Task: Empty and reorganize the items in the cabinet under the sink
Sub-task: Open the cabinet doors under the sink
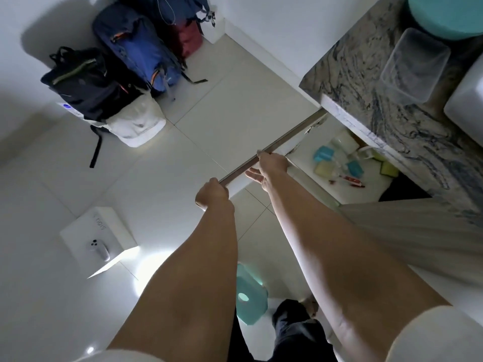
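Cabinet door (274,145): we saw it swung open toward us from under the marble counter (366,82), hinged at the far end just below the counter's edge; a thin, stiff, flat panel, seen edge-on.
Left hand (213,193): fingers were curled over the door's near top corner, clamped on the edge.
Right hand (269,167): it lay along the top edge further in, thumb over the rim; the fingers below looked fairly straight, and we could not tell how firmly they closed on the panel.
Cabinet shelf (308,163): white floor of the cabinet, exposed beside the open door.
Cabinet items (339,163): small things were scattered on the shelf, among them teal containers (323,154), yellow-green sponges (324,169) and a red-and-white tube (354,181); further detail was too small to read.
Handling, door: we judged it rigid and light to swing, hinge the weak point; best held on the top edge near the free end, as the hands had it.
Handling, items: we judged them light, one-hand pickups; sponges soft and squeezable, containers smooth plastic, best taken round the body; the tube by its middle.
Counter top: a clear plastic tub (415,64) stood there, possibly useful for sorting.
Floor (156,178): backpacks (125,61), a white box (98,233) and a teal object (251,299) were set well apart from the cabinet.
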Demonstrator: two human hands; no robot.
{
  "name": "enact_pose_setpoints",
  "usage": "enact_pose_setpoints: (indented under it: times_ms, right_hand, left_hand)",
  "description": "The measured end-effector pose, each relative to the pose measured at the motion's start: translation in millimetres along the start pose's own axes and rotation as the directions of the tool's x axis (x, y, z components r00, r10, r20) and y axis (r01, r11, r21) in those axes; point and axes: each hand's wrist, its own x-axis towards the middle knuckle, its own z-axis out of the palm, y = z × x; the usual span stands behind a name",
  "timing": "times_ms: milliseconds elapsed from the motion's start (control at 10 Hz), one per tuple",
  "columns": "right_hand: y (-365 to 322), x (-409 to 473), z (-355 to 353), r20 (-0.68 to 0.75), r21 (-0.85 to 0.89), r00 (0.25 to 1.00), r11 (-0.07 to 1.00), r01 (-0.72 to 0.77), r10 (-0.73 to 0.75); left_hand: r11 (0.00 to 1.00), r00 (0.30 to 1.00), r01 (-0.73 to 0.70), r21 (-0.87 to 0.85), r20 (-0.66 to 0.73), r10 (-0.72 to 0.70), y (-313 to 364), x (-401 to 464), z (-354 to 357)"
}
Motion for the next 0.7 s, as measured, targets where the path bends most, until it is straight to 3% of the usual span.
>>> enact_pose_setpoints:
  times_ms: [200, 300, 400, 500, 600, 700]
  right_hand:
    - [4, 4, -21, 0.055, -0.122, 0.998, 0.991, 0.05, -0.043]
    - [9, 2, -53, 0.05, -0.28, 0.992, 0.952, 0.123, -0.113]
    - [16, -1, -112, 0.019, -0.466, 0.977, 0.862, 0.199, -0.214]
    - [20, -1, -191, -0.058, -0.58, 0.969, 0.798, 0.165, -0.242]
    - [24, 3, -272, -0.221, -0.62, 0.935, 0.78, 0.084, -0.277]
    - [30, 9, -349, -0.379, -0.587, 0.869, 0.809, 0.039, -0.317]
  left_hand:
    - [0.995, 0.999, 0.014, -0.096, -0.046, -0.018, -12, -16, -2]
    - [0.992, 0.992, 0.091, -0.086, -0.084, -0.098, -43, -24, 0]
    - [0.994, 0.997, 0.07, 0.087, 0.005, -0.071, -79, -47, 19]
    - [0.928, 0.983, -0.115, 0.354, 0.177, 0.055, -107, -98, 59]
    - [0.759, 0.869, -0.392, 0.519, 0.479, 0.122, -139, -147, 109]
    - [0.42, 0.662, -0.707, 0.569, 0.741, 0.113, -174, -188, 163]
